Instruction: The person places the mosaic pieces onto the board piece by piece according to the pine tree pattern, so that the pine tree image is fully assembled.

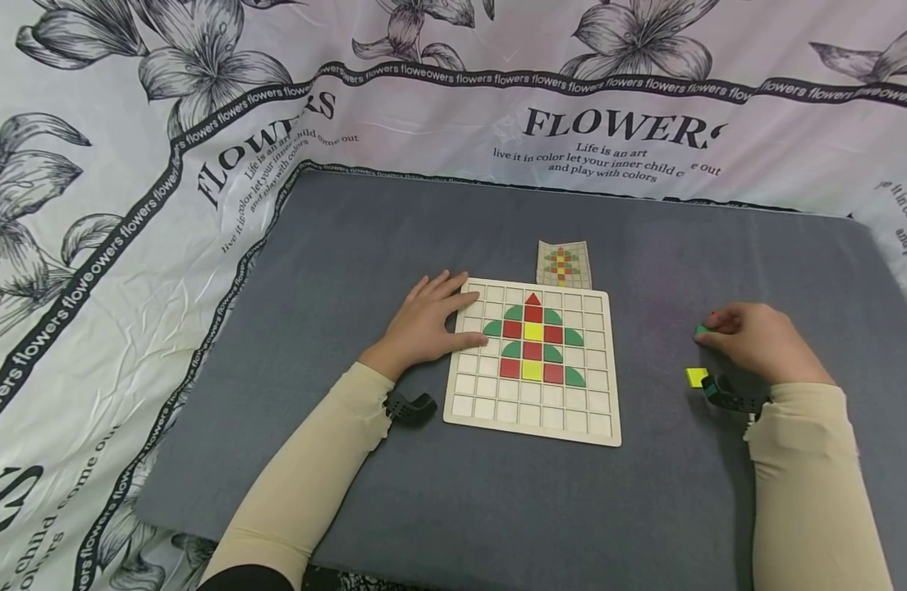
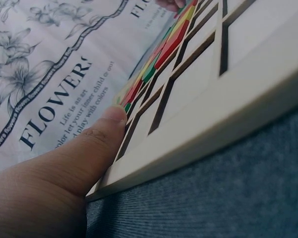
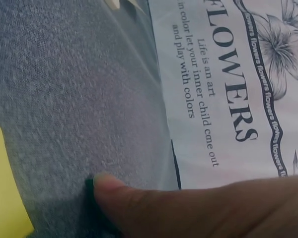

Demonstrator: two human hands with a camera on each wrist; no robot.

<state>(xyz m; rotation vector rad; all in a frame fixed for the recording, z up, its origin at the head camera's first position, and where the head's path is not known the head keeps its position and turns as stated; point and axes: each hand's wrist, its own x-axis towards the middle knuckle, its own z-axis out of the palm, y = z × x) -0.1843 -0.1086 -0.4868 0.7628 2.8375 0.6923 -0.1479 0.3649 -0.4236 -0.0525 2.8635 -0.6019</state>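
Observation:
A wooden grid board (image 1: 484, 406) lies on the grey table, with red, yellow and green pieces set in its cells in a tree shape. My left hand (image 1: 421, 324) rests on the board's left edge, fingers spread, thumb lying over the cells. In the left wrist view the thumb (image 2: 74, 161) touches the board's rim. Right of the board, my right hand (image 1: 765, 341) pinches a small green piece (image 1: 701, 329) just at the table. The right wrist view shows the thumb against this green piece (image 3: 97, 203), mostly hidden. A yellow square piece (image 1: 696, 377) lies close by, nearer me.
A small pattern card (image 1: 564, 263) showing a similar tree lies at the board's far edge. The grey table (image 1: 394, 509) extends around the board. White flower-printed cloth (image 1: 438, 123) borders it at the back and left.

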